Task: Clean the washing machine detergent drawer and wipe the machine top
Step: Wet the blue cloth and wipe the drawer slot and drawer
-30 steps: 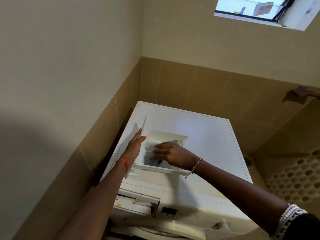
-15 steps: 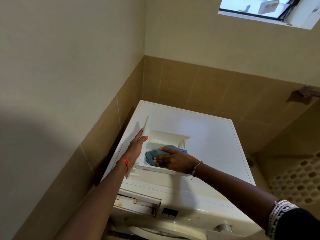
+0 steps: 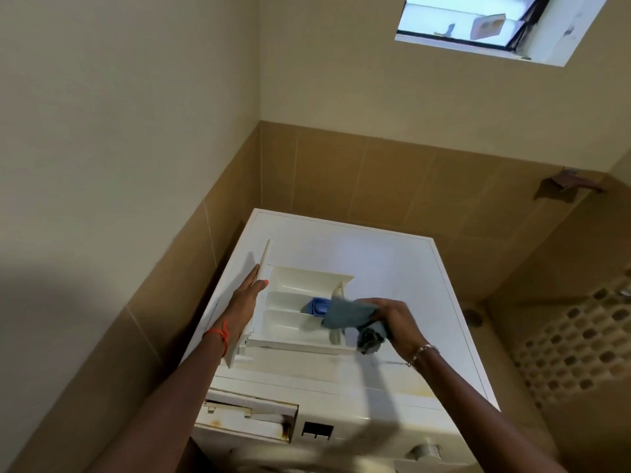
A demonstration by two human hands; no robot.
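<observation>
The white detergent drawer (image 3: pixel 290 312) lies pulled out on top of the white washing machine (image 3: pixel 386 268), its compartments facing up, a blue insert (image 3: pixel 317 307) at its right end. My left hand (image 3: pixel 246 303) rests flat against the drawer's front panel at its left end, fingers straight. My right hand (image 3: pixel 397 322) grips a bunched grey-blue cloth (image 3: pixel 348 314) just above the drawer's right end, lifted clear of the compartments, with part of the cloth hanging below my palm.
The empty drawer slot (image 3: pixel 249 421), stained with rust, gapes at the machine's front left beside a dark display (image 3: pixel 317 430). Tiled walls close in on the left and behind. A patterned wall (image 3: pixel 573 339) and floor gap lie to the right. A window (image 3: pixel 478 25) is high up.
My right hand has pulled the cloth out of the drawer's compartments and moved right, uncovering the blue insert. My left hand keeps its place on the front panel.
</observation>
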